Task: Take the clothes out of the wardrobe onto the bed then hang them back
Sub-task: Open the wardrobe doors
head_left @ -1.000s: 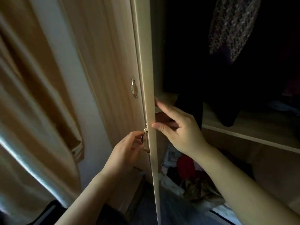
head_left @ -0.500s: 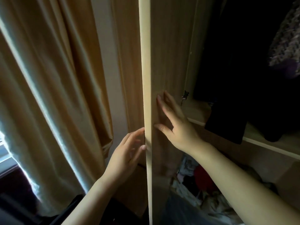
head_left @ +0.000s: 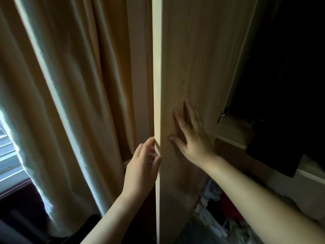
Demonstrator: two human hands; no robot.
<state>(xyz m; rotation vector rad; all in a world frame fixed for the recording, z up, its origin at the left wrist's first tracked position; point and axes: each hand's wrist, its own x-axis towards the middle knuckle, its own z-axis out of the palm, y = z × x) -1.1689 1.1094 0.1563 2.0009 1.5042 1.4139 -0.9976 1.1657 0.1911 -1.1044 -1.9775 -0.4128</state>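
My left hand (head_left: 140, 166) rests at the door (head_left: 193, 59), on its pale edge: fingers loose, thumb on the edge, gripping nothing. My right hand (head_left: 191, 138) lies flat on the door's inner face, fingers straight and spread. Behind my right arm, a jumble of clothes (head_left: 216, 205) lies low in the wardrobe (head_left: 228, 152). Further in, a dark garment (head_left: 274, 155) hangs past the shelf (head_left: 232, 131). A curtain (head_left: 70, 85) hangs at left.
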